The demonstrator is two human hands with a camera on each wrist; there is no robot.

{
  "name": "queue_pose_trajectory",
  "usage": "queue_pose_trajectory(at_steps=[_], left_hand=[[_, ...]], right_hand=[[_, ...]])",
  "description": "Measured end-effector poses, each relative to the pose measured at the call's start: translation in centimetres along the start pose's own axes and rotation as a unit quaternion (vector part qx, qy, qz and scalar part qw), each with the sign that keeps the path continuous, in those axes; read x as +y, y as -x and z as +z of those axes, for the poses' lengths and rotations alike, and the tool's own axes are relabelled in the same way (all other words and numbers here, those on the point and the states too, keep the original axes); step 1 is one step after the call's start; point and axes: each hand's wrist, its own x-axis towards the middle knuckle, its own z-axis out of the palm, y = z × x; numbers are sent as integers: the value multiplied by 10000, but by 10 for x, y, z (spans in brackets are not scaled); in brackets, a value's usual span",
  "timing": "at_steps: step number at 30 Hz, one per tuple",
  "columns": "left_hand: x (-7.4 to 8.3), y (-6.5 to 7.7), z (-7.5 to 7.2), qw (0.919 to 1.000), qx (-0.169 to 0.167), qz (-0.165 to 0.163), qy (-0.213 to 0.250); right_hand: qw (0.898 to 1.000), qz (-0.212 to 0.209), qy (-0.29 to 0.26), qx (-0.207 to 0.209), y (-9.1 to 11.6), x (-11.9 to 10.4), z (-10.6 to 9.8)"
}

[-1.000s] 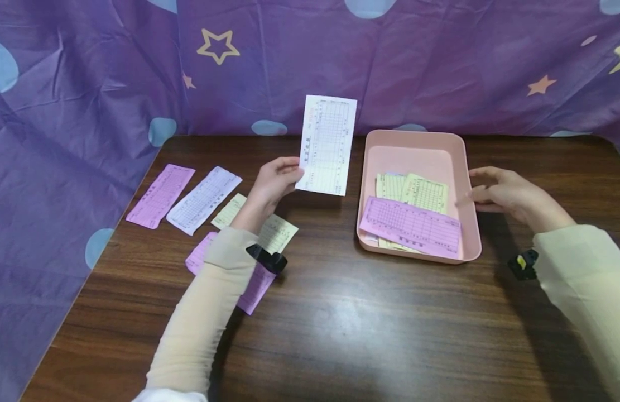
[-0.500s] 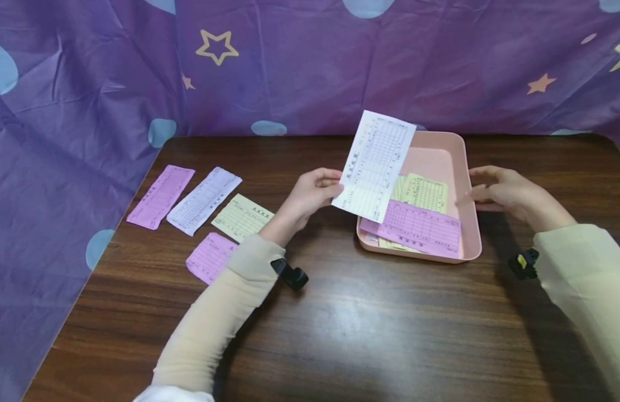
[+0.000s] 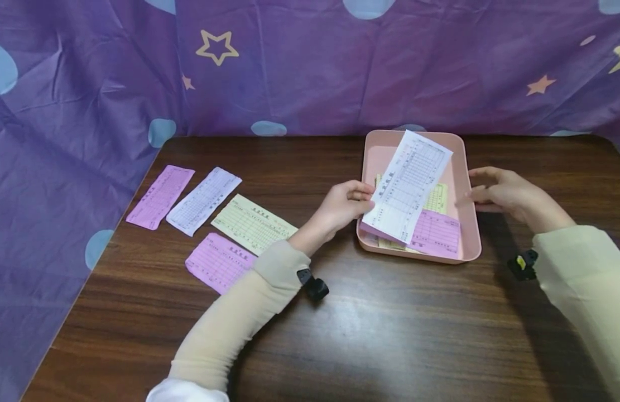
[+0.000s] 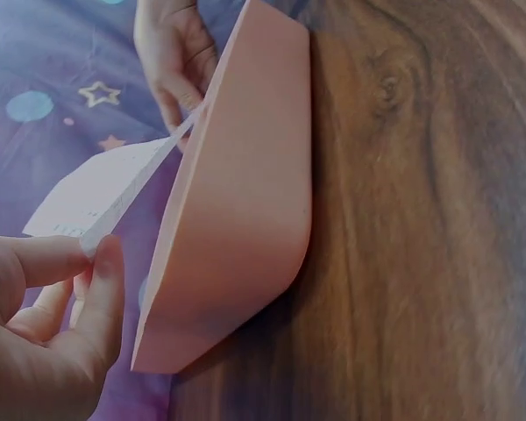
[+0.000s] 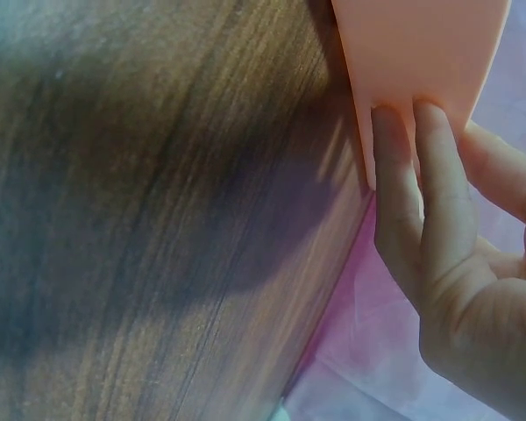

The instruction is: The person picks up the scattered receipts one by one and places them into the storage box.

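Observation:
A white printed slip [image 3: 407,184] slants over the pink tray [image 3: 470,234] in the head view. My left hand [image 3: 342,209] pinches its near left edge between thumb and fingers; the left wrist view shows that hand [image 4: 61,307] beside the tray's outer wall [image 4: 237,184]. Beneath the slip, yellow slips [image 3: 437,198] and a purple slip [image 3: 437,231] lie inside the tray. At the tray's right side is my right hand [image 3: 505,192]. In the right wrist view, two fingertips [image 5: 431,118] press the outer wall while the thumb side of the hand reaches the rim.
On the left of the brown table [image 3: 390,335] lie a purple slip [image 3: 161,195], a white slip [image 3: 204,201], a yellow slip [image 3: 254,223] and another purple slip [image 3: 219,262], partly under the left forearm. A purple curtain [image 3: 299,67] hangs behind the table.
My left hand has carried the white slip rightward and lower, from left of the tray to over it, tilting it clockwise. The right hand and tray have stayed put.

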Motion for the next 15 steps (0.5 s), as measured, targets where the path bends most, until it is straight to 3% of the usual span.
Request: queue_pose_trajectory(at_steps=[8,15], left_hand=[[-2,-3,17,9996,55,201,-165],[-2,-4,21,9937,11,561,-966]], right_hand=[[9997,113,182,94,1,-2,0],[9998,99,177,82,1,-2,1]])
